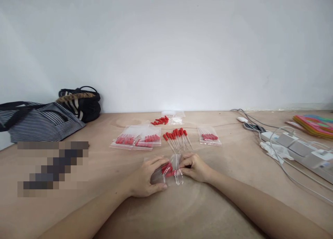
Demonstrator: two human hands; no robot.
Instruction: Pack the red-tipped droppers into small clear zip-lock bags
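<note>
Two hands are meeting at the middle of the bench [213, 211] in the head view, and you are holding one small clear bag [169, 171] between them. Your left hand [145, 178] is cupping the bag's left end, its fingers [158, 161] curling over the top and the thumb lying flat beneath. Your right hand [195, 167] is pinching the bag's right edge, fingers pressed together on the plastic. Red-tipped sticks [167, 169] are showing through the bag, which is resting on the bench just in front of you.

Just beyond your hands, a loose fan of red-tipped sticks [177, 138] is lying bare on the wood. Filled bags [136, 140] are overlapping to its left, one more filled bag [208, 136] is sitting to its right, and another small heap [160, 121] is lying farther back beside an empty bag [174, 116]. A striped bag [39, 122] is slumping at the far left; a power strip [299, 148] with cables is running along the right.
</note>
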